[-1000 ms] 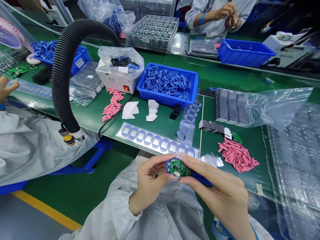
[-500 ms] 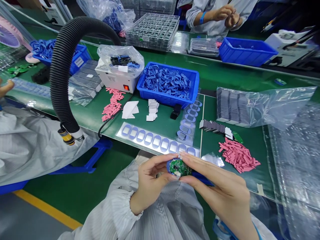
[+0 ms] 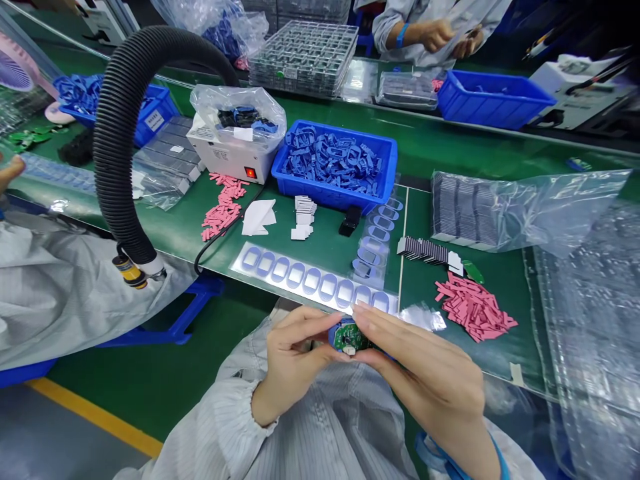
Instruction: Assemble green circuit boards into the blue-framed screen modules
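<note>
Between my two hands is a green circuit board [image 3: 345,337] seated in a blue plastic housing [image 3: 333,333], held above my lap at the bench edge. My left hand [image 3: 295,360] pinches the housing's left end between thumb and fingers. My right hand [image 3: 425,367] is closed over the right part, its fingers along the top and its thumb below, hiding much of the piece. Just beyond my fingers lies a clear strip of oval blue-rimmed stickers [image 3: 295,275]. To the right of it are small clear plastic pieces [image 3: 423,317].
Pink strips [image 3: 473,307] lie in a pile at right, below a row of dark foam pieces [image 3: 425,251]. A blue bin [image 3: 335,193] of blue plastic parts stands behind. The black hose [image 3: 117,133] arches at left. Co-workers' hands [image 3: 430,37] show across the bench and at far left.
Both my hands have shifted slightly left with the board and housing, and my right hand covers more of it. Across the bench, the co-worker's hands have moved apart a little.
</note>
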{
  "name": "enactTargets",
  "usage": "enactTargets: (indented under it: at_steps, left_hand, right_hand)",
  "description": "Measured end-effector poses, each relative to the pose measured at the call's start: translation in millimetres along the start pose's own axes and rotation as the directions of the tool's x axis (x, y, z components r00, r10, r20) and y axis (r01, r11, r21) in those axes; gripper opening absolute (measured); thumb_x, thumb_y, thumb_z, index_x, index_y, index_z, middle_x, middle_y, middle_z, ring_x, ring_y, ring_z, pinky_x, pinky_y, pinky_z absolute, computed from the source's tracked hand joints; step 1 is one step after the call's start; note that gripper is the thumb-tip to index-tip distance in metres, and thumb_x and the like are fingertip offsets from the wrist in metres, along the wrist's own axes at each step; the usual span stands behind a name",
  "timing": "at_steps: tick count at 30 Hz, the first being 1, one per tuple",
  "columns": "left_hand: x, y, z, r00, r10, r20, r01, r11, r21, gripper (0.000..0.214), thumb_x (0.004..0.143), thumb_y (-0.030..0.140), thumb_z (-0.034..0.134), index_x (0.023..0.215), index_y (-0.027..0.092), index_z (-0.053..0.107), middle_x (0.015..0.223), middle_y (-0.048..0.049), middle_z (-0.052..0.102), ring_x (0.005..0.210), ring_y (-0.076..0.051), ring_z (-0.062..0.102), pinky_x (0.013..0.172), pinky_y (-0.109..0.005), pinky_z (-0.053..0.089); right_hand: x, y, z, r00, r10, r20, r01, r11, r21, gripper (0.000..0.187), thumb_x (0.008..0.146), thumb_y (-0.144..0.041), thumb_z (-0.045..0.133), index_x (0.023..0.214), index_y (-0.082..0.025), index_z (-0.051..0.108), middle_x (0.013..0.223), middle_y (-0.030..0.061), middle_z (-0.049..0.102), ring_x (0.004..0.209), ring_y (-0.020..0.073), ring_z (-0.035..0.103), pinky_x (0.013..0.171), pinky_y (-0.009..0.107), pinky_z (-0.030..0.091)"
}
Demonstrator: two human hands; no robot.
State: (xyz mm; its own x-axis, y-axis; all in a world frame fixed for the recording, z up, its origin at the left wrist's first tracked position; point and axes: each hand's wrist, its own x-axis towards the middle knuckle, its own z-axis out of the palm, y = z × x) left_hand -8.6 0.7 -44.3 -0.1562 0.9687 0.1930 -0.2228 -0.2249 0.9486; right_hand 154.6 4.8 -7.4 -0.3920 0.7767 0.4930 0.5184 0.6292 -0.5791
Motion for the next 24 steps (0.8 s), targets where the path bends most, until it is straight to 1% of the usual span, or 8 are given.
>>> enactTargets:
  at_steps: [4,9,12,14,17,20,22,24]
  left_hand:
    - [-1.4,6.0,0.7,0.987,-0.144,-0.069,0.144,0.990,-0.005,0.033,0.055,0.014,0.083,0.084,0.029,0.076,0.070,0.0002,0.078,0.059,-0.017,0.072,0.056,-0.021,0.062]
    - [0.1,14.3,1.2,0.961,-0.273,-0.039,0.272,0.962,-0.021,0.026,0.059,0.019,0.081,0.085,0.023,0.076,0.077,-0.0041,0.078,0.067,-0.024,0.074,0.062,-0.029,0.064]
    - [0.9,16.7,0.7,0.954,-0.298,-0.035,0.297,0.954,-0.028,0.021,0.062,0.023,0.080,0.083,0.022,0.077,0.078,-0.0050,0.078,0.069,-0.024,0.074,0.065,-0.030,0.064]
    - [0.8,17.0,0.1,0.954,-0.296,-0.039,0.296,0.955,-0.012,0.016,0.065,0.023,0.078,0.081,0.023,0.077,0.077,-0.0042,0.078,0.068,-0.023,0.074,0.065,-0.030,0.063]
    - [0.1,17.3,-1.4,0.966,-0.258,-0.013,0.258,0.965,0.037,0.015,0.068,0.022,0.076,0.083,0.025,0.077,0.078,-0.0022,0.078,0.068,-0.021,0.074,0.063,-0.027,0.063]
    - [-0.6,18.1,-2.8,0.977,-0.209,0.030,0.204,0.973,0.108,0.018,0.070,0.020,0.074,0.086,0.027,0.076,0.079,-0.0008,0.078,0.064,-0.019,0.073,0.059,-0.024,0.061]
    - [-1.2,18.4,-3.6,0.984,-0.172,0.044,0.164,0.975,0.152,0.021,0.071,0.019,0.074,0.089,0.030,0.075,0.079,0.0005,0.078,0.062,-0.018,0.073,0.057,-0.023,0.061]
    - [-1.9,18.4,-4.6,0.990,-0.123,0.063,0.110,0.978,0.176,0.025,0.072,0.019,0.073,0.093,0.031,0.074,0.083,0.0010,0.078,0.068,-0.019,0.074,0.062,-0.025,0.061]
  right_hand:
    - [0.8,-3.0,2.7,0.996,-0.073,-0.050,0.066,0.990,-0.128,0.065,0.074,-0.004,0.068,0.132,-0.024,0.047,0.117,0.0035,0.065,0.106,0.0233,0.063,0.086,0.036,0.060]
    - [-3.6,-0.8,4.3,0.991,-0.125,-0.038,0.113,0.967,-0.230,0.064,0.075,-0.003,0.065,0.134,-0.020,0.045,0.121,0.0064,0.062,0.110,0.0254,0.061,0.088,0.039,0.058]
    - [-9.7,2.2,6.4,0.988,-0.150,0.025,0.152,0.966,-0.209,0.058,0.078,-0.004,0.059,0.134,-0.018,0.046,0.124,0.0080,0.060,0.115,0.0268,0.057,0.093,0.042,0.055]
    - [-11.9,2.7,10.0,0.990,-0.143,0.016,0.143,0.981,-0.129,0.058,0.077,-0.002,0.060,0.132,-0.018,0.048,0.123,0.0084,0.061,0.115,0.0260,0.058,0.095,0.041,0.053]
    - [-10.7,1.3,17.2,0.996,0.047,-0.074,-0.040,0.995,0.091,0.056,0.075,-0.008,0.067,0.127,-0.022,0.052,0.119,0.0089,0.064,0.109,0.0244,0.062,0.090,0.039,0.056]
    - [-6.4,-0.5,21.5,0.932,0.344,-0.115,-0.294,0.902,0.317,0.032,0.077,-0.021,0.069,0.108,-0.023,0.061,0.099,0.0068,0.068,0.090,0.0202,0.067,0.071,0.030,0.061]
    - [-3.6,-1.0,21.2,0.894,0.443,-0.069,-0.378,0.828,0.414,0.014,0.079,-0.023,0.066,0.092,-0.022,0.063,0.083,0.0030,0.067,0.076,0.0156,0.068,0.061,0.022,0.060]
    - [-1.4,-0.5,19.1,0.890,0.455,0.041,-0.414,0.766,0.491,0.006,0.080,-0.022,0.064,0.087,-0.022,0.064,0.078,0.0013,0.068,0.070,0.0133,0.068,0.059,0.019,0.059]
